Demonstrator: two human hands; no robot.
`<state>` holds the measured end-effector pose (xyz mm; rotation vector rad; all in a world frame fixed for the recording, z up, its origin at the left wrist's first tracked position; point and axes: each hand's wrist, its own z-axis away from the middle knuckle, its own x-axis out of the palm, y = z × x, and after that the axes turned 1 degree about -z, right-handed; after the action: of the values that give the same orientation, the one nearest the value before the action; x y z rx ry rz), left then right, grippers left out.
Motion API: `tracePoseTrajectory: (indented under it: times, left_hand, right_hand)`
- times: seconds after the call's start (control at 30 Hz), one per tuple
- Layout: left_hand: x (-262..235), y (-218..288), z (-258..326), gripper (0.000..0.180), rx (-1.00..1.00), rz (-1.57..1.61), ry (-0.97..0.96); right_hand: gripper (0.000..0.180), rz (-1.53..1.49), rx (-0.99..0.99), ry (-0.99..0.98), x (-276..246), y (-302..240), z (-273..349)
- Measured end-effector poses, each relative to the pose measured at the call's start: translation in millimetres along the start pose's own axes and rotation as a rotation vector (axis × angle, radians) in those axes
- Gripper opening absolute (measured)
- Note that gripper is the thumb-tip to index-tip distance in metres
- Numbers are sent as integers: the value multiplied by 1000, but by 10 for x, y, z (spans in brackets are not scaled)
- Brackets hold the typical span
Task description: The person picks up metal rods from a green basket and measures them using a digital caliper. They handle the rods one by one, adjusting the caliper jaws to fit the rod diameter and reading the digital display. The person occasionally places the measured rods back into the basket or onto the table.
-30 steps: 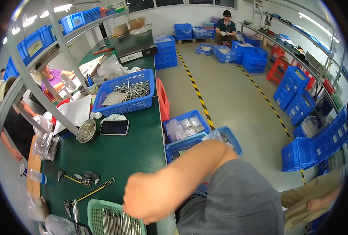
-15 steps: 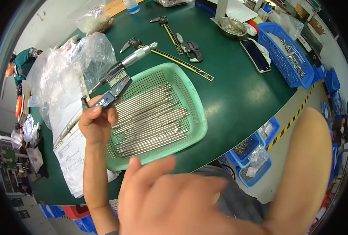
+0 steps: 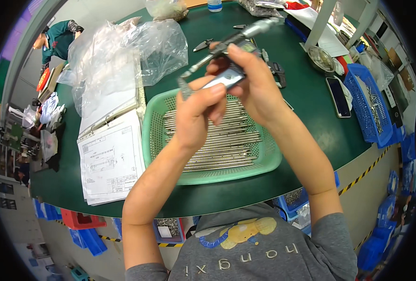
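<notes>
Both of my hands hold a digital caliper [image 3: 226, 61] up over a light green perforated basket [image 3: 157, 140]. My left hand [image 3: 199, 110] grips the caliper's display body from below, thumb on top. My right hand [image 3: 252, 82] closes over its upper side, with the steel beam poking out to the upper right and the jaws to the left. The basket rests on the dark green table [image 3: 306, 103] and is filled with several long thin metal rods [image 3: 217, 140] lying side by side.
A stack of technical drawings [image 3: 109, 159] and clear plastic bags [image 3: 123, 51] lie left of the basket. A black phone [image 3: 338, 97], a blue crate of metal parts [image 3: 369, 105], a metal bowl [image 3: 321, 58] and another caliper [image 3: 276, 72] sit to the right. A person [image 3: 58, 40] bends over at far left.
The view has swung from the aisle down onto the table. My left hand lifted the caliper from the basket's left side to above it, and my right hand came up and took hold too.
</notes>
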<state>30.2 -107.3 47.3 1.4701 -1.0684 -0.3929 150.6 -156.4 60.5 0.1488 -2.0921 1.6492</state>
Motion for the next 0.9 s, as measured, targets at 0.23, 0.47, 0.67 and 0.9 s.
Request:
tracePoseTrajectory:
  times: [0.23, 0.47, 0.67, 0.9]
  left_hand:
    - [-426, -20, -22, 33, -286, -890, -444]
    - [-979, -473, 109, 12, 147, -1917, -236]
    - [-899, -537, -6, 6, 158, -2108, -480]
    - [-1000, -412, 45, 9, 174, -1907, -251]
  right_hand:
    - [40, -111, -165, 6, -316, -178, 26]
    - [59, -376, -48, -178, -207, -176, 73]
    - [56, -313, 9, -202, -161, 30, 138]
    - [50, -227, 24, -147, -340, 66, 174]
